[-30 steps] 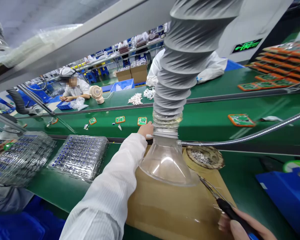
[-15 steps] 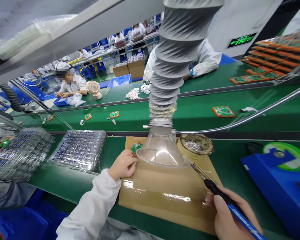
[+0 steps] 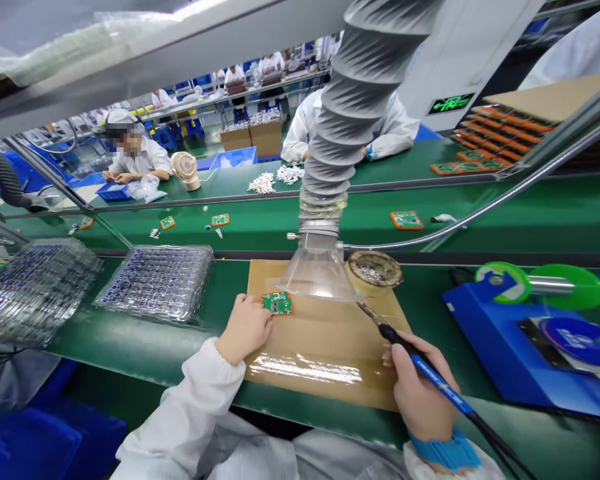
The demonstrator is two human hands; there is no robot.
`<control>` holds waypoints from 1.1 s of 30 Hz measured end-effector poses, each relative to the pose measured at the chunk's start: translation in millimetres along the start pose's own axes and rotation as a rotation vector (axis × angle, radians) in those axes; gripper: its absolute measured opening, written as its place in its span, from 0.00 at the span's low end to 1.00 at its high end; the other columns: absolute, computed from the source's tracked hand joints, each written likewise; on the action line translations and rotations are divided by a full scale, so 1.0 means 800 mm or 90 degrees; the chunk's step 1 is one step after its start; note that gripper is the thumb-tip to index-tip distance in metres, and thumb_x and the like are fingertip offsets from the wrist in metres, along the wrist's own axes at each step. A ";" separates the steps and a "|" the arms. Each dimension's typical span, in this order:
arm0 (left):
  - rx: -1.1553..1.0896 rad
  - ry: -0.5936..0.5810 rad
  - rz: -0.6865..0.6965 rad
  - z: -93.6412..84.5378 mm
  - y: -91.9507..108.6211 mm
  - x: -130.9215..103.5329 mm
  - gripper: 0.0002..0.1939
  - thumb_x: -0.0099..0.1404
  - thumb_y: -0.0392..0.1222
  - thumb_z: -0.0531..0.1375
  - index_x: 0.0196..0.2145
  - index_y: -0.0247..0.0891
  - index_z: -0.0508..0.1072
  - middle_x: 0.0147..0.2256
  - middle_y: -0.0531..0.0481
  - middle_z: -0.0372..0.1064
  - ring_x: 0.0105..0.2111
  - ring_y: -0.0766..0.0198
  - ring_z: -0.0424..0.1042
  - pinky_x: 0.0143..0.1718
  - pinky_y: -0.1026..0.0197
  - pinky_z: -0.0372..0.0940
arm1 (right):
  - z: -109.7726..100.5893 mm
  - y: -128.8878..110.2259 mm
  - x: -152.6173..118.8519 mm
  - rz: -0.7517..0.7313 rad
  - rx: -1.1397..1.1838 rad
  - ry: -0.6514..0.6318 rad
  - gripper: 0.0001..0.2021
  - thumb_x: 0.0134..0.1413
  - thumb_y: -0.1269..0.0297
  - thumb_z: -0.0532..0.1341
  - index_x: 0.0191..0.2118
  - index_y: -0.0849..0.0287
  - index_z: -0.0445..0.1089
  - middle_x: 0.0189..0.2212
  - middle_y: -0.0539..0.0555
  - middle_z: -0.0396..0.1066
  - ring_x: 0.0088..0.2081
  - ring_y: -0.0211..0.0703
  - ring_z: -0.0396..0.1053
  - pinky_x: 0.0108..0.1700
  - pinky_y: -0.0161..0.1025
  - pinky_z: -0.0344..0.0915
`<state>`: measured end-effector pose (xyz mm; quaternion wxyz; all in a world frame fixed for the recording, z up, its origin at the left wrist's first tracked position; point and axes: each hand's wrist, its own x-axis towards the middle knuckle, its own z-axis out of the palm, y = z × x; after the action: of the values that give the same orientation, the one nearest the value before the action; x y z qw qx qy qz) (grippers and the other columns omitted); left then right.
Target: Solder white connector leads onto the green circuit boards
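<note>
A green circuit board (image 3: 279, 303) in an orange frame lies on the brown, tape-covered cardboard sheet (image 3: 325, 340). At its left edge is my left hand (image 3: 246, 325), fingers curled and closed against the board; the fingertips are partly hidden. My right hand (image 3: 423, 383) grips a blue and black soldering iron (image 3: 427, 370), whose metal tip points up and left, just below the rim of the clear fume hood (image 3: 320, 273). Behind the tip stands a round tub (image 3: 375, 269) with bits of solder in it.
A grey duct (image 3: 330, 147) hangs over the sheet. Left are clear plastic trays (image 3: 155, 280); right is a blue solder feeder (image 3: 510, 347) with green reels. More framed boards (image 3: 407, 220) lie along the green belt (image 3: 270, 227). Co-workers sit across the line.
The view has shifted. More of the circuit board shows, and it now lies flat beside my left hand. My right hand still holds the soldering iron near the hood.
</note>
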<state>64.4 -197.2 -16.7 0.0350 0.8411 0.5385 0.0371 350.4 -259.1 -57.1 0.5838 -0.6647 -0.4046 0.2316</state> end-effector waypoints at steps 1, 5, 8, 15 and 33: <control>-0.001 -0.017 0.050 0.001 0.003 0.003 0.11 0.68 0.40 0.60 0.27 0.37 0.76 0.31 0.43 0.76 0.40 0.51 0.73 0.47 0.47 0.62 | 0.001 -0.001 0.000 -0.004 0.002 -0.003 0.24 0.53 0.44 0.67 0.44 0.61 0.75 0.29 0.54 0.75 0.28 0.45 0.73 0.32 0.41 0.70; -0.005 -0.046 0.224 0.010 0.014 0.015 0.08 0.66 0.37 0.61 0.29 0.36 0.77 0.35 0.45 0.75 0.37 0.56 0.73 0.40 0.53 0.62 | 0.002 -0.003 0.001 -0.013 0.011 -0.004 0.25 0.52 0.42 0.67 0.44 0.61 0.75 0.30 0.55 0.75 0.28 0.44 0.73 0.33 0.41 0.71; -0.001 -0.011 0.325 0.016 0.014 0.023 0.07 0.67 0.36 0.60 0.33 0.36 0.78 0.37 0.45 0.74 0.38 0.58 0.73 0.42 0.54 0.63 | 0.000 -0.001 0.001 -0.020 0.004 -0.003 0.25 0.53 0.42 0.67 0.44 0.61 0.75 0.29 0.54 0.75 0.27 0.44 0.73 0.33 0.41 0.71; -0.002 0.052 0.137 0.023 0.001 0.039 0.11 0.72 0.42 0.57 0.39 0.37 0.78 0.42 0.44 0.75 0.45 0.54 0.72 0.45 0.52 0.61 | 0.019 -0.009 -0.014 -0.099 -0.037 -0.097 0.20 0.55 0.46 0.66 0.44 0.57 0.76 0.41 0.58 0.79 0.41 0.51 0.78 0.45 0.46 0.74; -0.017 0.087 0.158 0.030 0.014 -0.011 0.13 0.74 0.43 0.55 0.49 0.38 0.77 0.41 0.44 0.72 0.43 0.57 0.70 0.44 0.53 0.58 | 0.055 -0.004 -0.027 -0.141 -0.108 -0.371 0.28 0.61 0.39 0.59 0.56 0.54 0.72 0.50 0.56 0.79 0.55 0.57 0.75 0.62 0.55 0.66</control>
<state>73.1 -209.8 -39.3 0.0046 0.8963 0.4308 0.1055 303.1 -250.6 -67.1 0.4073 -0.5688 -0.6424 0.3129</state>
